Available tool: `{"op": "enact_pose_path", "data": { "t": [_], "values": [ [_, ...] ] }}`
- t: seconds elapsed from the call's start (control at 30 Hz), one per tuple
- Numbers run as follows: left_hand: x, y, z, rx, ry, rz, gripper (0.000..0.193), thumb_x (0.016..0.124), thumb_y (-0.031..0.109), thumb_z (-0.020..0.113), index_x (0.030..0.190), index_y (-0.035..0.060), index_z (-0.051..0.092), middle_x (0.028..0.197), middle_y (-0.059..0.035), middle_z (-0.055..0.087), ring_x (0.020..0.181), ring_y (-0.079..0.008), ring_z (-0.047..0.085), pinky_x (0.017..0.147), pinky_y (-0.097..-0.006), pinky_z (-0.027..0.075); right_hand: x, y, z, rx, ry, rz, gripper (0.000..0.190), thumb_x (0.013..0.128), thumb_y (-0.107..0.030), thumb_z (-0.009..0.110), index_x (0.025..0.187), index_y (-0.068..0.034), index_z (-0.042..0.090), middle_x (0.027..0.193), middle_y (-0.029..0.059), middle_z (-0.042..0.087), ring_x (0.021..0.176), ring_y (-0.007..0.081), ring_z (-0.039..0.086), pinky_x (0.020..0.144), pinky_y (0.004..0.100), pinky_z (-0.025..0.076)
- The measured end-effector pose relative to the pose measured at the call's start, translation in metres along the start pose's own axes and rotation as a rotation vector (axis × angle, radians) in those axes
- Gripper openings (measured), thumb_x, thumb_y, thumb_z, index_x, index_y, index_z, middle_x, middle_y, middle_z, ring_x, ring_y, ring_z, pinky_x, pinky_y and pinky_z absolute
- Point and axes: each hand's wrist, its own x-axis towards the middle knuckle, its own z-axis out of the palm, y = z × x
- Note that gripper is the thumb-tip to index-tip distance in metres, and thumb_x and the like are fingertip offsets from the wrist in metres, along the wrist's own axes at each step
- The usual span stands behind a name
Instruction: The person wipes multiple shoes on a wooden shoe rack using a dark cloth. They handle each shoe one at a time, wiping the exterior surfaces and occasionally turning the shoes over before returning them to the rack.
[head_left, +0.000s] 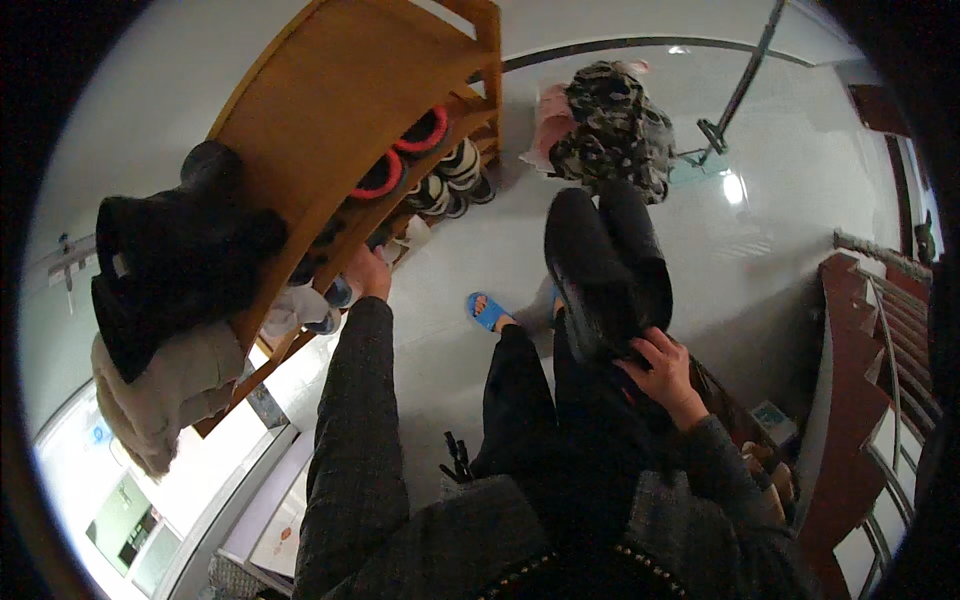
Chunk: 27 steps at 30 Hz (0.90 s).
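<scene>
A pair of black slip-on shoes hangs in front of me, toes pointing away. My right hand grips the pair at the heel end. To the left, my left hand is at a shelf edge of the wooden shoe rack, its fingertips partly hidden among the shoes. Close by it are grey-blue and white shoes below and a whitish shoe to the right. Farther along the rack stand shoes with red-rimmed openings and black-and-white striped shoes.
Black boots and a beige furry item rest on the rack's top. Camouflage-patterned fabric lies on the glossy pale floor. A long-handled tool stands at upper right, near a stair railing.
</scene>
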Motion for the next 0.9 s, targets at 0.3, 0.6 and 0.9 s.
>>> {"op": "enact_pose_path", "data": {
  "t": [0.3, 0.6, 0.9],
  "values": [
    [0.011, 0.005, -0.038, -0.131, -0.184, -0.023, 0.067, 0.081, 0.029, 0.065, 0.133, -0.0006, 0.035, 0.136, -0.0251, 0.037, 0.121, -0.0407, 0.040, 0.100, -0.0466, 0.033, 0.016, -0.009, -0.005, -0.017, -0.008, -0.129, 0.035, 0.061, -0.024, 0.078, 0.088, -0.010, 0.062, 0.087, 0.0053, 0.056, 0.060, 0.0242, 0.058, 0.049, 0.0336, 0.047],
    [-0.078, 0.082, -0.120, -0.464, -0.187, 0.271, 0.048, 0.081, 0.009, 0.063, 0.124, 0.0033, 0.044, 0.123, -0.0155, 0.048, 0.111, -0.0297, 0.047, 0.094, -0.0392, 0.037, 0.037, -0.011, -0.035, -0.061, -0.131, -0.289, 0.033, 0.065, -0.024, 0.074, 0.093, -0.013, 0.062, 0.090, 0.0048, 0.053, 0.059, 0.0231, 0.057, 0.049, 0.0340, 0.047],
    [-0.114, 0.305, -0.216, -1.941, -1.048, -0.570, 0.039, 0.086, 0.020, 0.062, 0.113, -0.0068, 0.054, 0.105, -0.0126, 0.062, 0.095, -0.0206, 0.059, 0.083, -0.0352, 0.047, 0.073, -0.021, -0.061, -0.237, -0.041, -0.451, 0.029, 0.068, -0.021, 0.064, 0.096, -0.014, 0.061, 0.087, 0.0044, 0.051, 0.054, 0.0204, 0.053, 0.048, 0.0323, 0.045]
  ]
}}
